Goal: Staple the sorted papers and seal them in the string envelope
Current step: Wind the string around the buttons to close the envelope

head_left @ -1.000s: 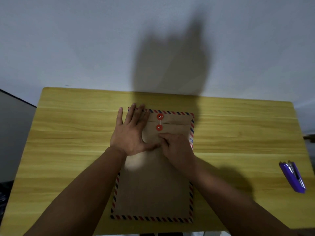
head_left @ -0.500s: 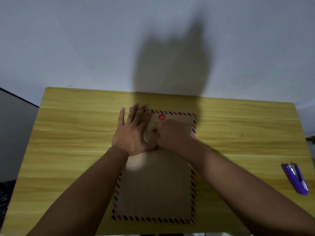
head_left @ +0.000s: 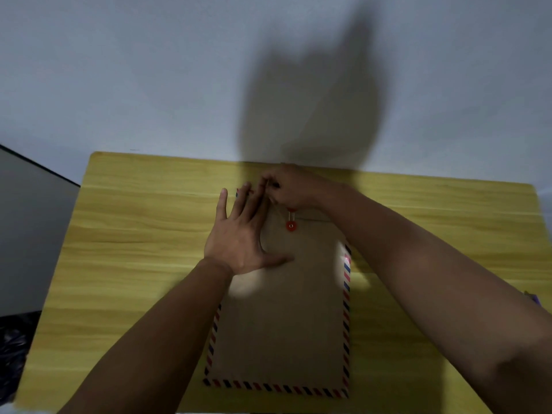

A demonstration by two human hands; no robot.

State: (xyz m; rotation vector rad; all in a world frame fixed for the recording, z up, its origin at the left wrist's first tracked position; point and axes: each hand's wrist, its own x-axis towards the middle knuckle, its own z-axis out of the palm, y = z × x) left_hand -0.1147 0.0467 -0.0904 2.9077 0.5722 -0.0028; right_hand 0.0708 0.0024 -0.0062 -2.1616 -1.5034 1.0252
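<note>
A brown string envelope [head_left: 280, 327] with a red-and-blue striped border lies flat on the yellow wooden table [head_left: 134, 234], flap end away from me. My left hand [head_left: 239, 231] presses flat on its upper left part, fingers spread. My right hand [head_left: 291, 186] hovers over the envelope's top edge, fingers pinched on the thin closure string, which runs down to the lower red button [head_left: 291, 225]. The upper button is mostly hidden under my right hand. No papers are visible.
A sliver of the purple stapler [head_left: 533, 297] peeks out behind my right forearm at the table's right edge. A grey wall rises behind the table. Dark floor and a black bag [head_left: 12, 348] lie off the left edge.
My right hand has moved from the lower button up past the top edge of the envelope, pulling the string. My left hand stays pressed in place. My right arm now covers the stapler.
</note>
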